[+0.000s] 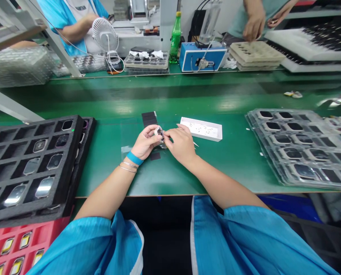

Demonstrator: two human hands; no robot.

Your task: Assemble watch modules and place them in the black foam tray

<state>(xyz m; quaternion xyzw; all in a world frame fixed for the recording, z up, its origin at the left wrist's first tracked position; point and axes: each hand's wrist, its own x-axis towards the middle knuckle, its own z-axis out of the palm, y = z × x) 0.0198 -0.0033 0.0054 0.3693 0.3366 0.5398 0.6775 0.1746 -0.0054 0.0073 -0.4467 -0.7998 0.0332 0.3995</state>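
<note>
1. Closest to me on the feed are the blue sleeves (pixel 102 244), both forearms reaching out over the green bench (pixel 230 160).
2. Readable text: pretty much none. The white box (pixel 201 129) has small dark marks on it, too tiny to make out.
3. The small part (pixel 159 132) is whitish with a dark middle, held up just above the bench, between the black foam tray (pixel 30 164) and the clear tray (pixel 299 149).
4. Left hand (pixel 144 143) is pinching it at the fingertips; right hand (pixel 180 143) is curled, fingertips pinched on its right side.
5. Which way it points and how its long axis runs: too small, can't tell.
</note>
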